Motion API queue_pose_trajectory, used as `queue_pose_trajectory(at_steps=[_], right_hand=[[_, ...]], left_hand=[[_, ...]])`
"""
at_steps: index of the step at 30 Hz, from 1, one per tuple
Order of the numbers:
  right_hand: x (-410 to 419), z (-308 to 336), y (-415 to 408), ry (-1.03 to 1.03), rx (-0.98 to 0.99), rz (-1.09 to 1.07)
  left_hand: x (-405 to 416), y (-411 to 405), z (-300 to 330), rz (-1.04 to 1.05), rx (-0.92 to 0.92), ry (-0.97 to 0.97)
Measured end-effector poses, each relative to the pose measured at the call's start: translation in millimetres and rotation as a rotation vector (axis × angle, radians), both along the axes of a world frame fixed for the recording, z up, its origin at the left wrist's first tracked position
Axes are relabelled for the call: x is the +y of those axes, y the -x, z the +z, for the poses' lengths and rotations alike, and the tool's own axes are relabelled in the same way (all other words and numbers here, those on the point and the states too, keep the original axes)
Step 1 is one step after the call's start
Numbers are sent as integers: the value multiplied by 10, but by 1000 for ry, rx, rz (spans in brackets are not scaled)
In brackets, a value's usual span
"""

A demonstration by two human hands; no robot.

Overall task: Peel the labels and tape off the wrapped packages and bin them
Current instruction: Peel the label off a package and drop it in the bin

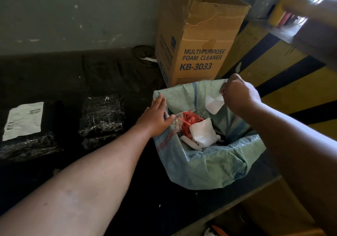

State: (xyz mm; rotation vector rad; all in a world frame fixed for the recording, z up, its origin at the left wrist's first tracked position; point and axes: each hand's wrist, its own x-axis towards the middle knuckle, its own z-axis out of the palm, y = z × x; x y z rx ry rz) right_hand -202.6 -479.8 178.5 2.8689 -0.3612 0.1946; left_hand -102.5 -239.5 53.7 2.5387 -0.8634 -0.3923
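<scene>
Left hand (pixel 156 114): lay flat with straight fingers on the near-left rim of the sack, thumb hooked over the edge toward the inside; gripped nothing.
Right hand (pixel 238 94): hung above the far side of the sack's mouth, fingers curled and pinching a peeled white label.
Peeled white label (pixel 214 103): dangled from the right fingertips, over the open sack and not yet among the scraps.
Sack (pixel 209 168): pale green woven bag with its mouth rolled open, standing on the dark surface just beside the packages.
Scraps in sack (pixel 197 130): crumpled white paper and red strips, piled at the bottom.
Labelled package (pixel 27 141): black wrapped parcel at far left, with a white label (pixel 23 120) stuck on top.
Bare package (pixel 102 116): black wrapped parcel between the labelled one and the sack, shiny film showing, no label visible on top.
Cardboard box (pixel 198 35): tall, open-topped, printed "MULTI-PURPOSE FOAM CLEANER KB-3033", behind the sack against the wall.
Yellow-and-black striped panel (pixel 284 75): ran to the right of the box and sack.
</scene>
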Motion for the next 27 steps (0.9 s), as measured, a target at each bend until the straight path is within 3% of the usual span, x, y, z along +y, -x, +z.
queue_pose_trajectory(at_steps=[9, 15, 20, 27], right_hand=[[-8, -94, 92, -88, 34, -25], [12, -67, 104, -1, 80, -55], [-66, -69, 89, -86, 5, -135], [-30, -113, 190, -52, 54, -146]], left_hand=[[11, 23, 14, 3, -7, 18], [4, 25, 9, 9, 1, 11], [-1, 38, 10, 18, 12, 17], [-8, 41, 9, 28, 19, 22]])
